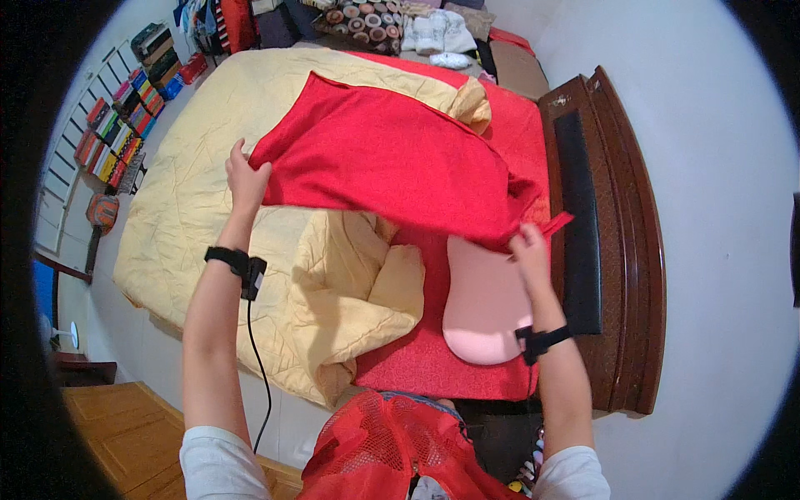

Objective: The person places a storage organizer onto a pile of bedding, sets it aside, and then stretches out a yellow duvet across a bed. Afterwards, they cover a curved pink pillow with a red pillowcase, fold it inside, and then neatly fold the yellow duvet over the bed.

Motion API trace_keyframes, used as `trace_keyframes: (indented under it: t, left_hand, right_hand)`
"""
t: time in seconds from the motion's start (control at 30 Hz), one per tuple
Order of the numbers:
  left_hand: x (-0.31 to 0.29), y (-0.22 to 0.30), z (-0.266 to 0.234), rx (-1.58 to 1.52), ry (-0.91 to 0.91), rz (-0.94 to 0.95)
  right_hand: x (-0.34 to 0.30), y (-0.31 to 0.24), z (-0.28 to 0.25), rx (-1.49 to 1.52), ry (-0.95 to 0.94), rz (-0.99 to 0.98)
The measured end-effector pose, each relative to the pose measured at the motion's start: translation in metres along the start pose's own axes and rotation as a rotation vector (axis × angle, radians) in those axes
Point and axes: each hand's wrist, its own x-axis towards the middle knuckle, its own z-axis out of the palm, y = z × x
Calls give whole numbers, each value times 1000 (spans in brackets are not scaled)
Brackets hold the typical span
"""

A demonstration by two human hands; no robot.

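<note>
A red pillowcase [375, 150] is spread out in the air above the bed, held at two corners. My left hand [247, 179] pinches its left near corner, thumb and fingers pressed together on the edge. At the other end, my right hand [530, 254] grips the right near corner, where the fabric bunches and a narrow strip sticks out; this hand is slightly blurred. Below my right hand lies a pink contoured pillow [483, 308] on the red bed sheet [408, 362]. Its far end is hidden by the pillowcase.
A crumpled yellow quilt [183, 192] covers most of the bed. The dark wooden headboard [621, 250] stands along the right, close to my right arm. Cushions [362, 25] and folded cloths lie beyond the bed. Colourful boxes [121, 129] are stacked at the far left. A cable [262, 367] hangs from my left wrist strap.
</note>
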Motion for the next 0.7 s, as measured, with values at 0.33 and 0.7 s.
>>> trace_keyframes:
  t: [0.33, 0.7]
  left_hand:
    - [-274, -30, 75, -418, -991, -111]
    - [-415, -16, 155, -486, -956, -517]
  right_hand:
    - [-130, 149, 154, -130, -556, 250]
    - [-169, 203, 144, 276, -511, 573]
